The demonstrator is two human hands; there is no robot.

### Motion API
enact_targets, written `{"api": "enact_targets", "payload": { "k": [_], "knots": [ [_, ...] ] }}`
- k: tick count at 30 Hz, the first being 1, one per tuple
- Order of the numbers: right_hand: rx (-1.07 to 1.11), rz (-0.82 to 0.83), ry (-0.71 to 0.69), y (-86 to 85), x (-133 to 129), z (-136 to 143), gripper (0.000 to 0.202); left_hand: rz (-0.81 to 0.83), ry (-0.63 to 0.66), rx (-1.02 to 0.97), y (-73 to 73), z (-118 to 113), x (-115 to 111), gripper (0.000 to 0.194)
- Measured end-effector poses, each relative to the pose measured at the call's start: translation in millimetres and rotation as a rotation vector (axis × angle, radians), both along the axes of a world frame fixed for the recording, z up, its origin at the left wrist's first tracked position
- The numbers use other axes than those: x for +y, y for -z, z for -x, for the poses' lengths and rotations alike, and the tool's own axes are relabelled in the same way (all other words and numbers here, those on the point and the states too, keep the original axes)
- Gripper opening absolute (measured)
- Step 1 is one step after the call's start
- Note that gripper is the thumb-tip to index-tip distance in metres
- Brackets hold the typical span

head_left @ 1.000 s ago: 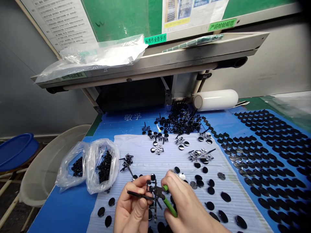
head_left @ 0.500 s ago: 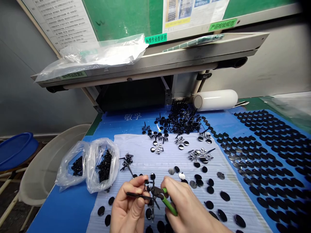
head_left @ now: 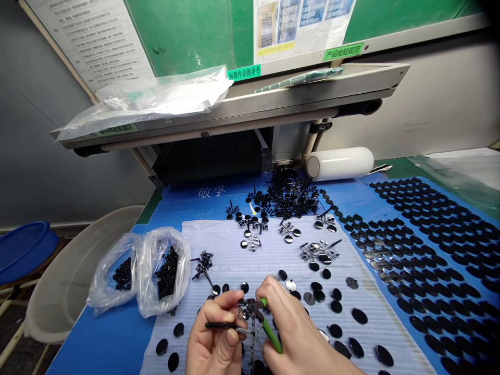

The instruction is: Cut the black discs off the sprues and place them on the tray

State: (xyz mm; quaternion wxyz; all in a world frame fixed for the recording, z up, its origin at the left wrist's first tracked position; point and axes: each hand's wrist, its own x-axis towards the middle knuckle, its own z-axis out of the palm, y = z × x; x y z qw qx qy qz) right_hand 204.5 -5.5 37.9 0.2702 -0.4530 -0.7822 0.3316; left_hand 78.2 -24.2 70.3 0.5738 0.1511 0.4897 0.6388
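left hand: my grip clamped on black sprue, above white sheet
right hand: grip closed around green-handled cutters, at the sprue
teal label: i read 标准作业指导书
green label: 产品检验规范
blue mat: 敬孚

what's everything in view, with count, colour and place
board: one, green, behind
printed sheets: at least two, mostly white, on board
ledge: one, grey, below board
plastic bag: one, clear, on ledge
table: one, blue-covered, centre
cylinder: one, white, table's back right
bags of black parts: two, clear, table's left
tub: one, whitish, left of table
basin: one, blue, far left
parts pile: one, black, table's back
discs: uncountable, mostly black, table's right and centre
liner: one, whitish, on table
cutters: one, green-handled, in right hand
branched part: one, black, in left hand
left hand: one, bare, front centre
right hand: one, bare, front centre
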Motion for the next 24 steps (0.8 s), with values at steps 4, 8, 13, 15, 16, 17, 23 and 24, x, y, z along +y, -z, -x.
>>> {"api": "enact_targets", "payload": {
  "k": [4,8,13,15,16,17,23,24],
  "knots": [
    [-0.005,-0.016,0.012,-0.3,-1.1,-0.5,0.039,0.008,0.0,-0.008,0.3,-0.3,-0.7,0.023],
    [-0.035,-0.031,0.007,0.2,-1.3,-1.4,0.038,-0.015,0.002,-0.003,0.9,-0.7,-1.6,0.022],
    [-0.058,-0.035,-0.007,3.0,-1.3,-3.8,0.038,-0.038,0.021,-0.014,3.1,0.1,-1.8,0.02],
    [-0.056,-0.034,-0.012,3.9,-1.0,-5.0,0.038,-0.044,0.038,-0.025,3.9,0.5,-1.8,0.019],
    [-0.053,-0.034,-0.014,4.1,-0.9,-5.6,0.037,-0.049,0.045,-0.029,4.2,0.7,-1.8,0.019],
    [-0.051,-0.038,-0.019,4.2,-0.8,-6.2,0.037,-0.054,0.051,-0.032,4.2,0.8,-1.9,0.019],
    [-0.083,-0.078,-0.028,4.6,-0.2,-7.2,0.032,-0.052,0.077,-0.042,0.5,1.2,-2.1,0.017],
    [-0.089,-0.079,-0.027,4.9,-0.3,-6.9,0.031,-0.048,0.077,-0.043,-0.2,1.2,-1.9,0.018]
  ]
}}
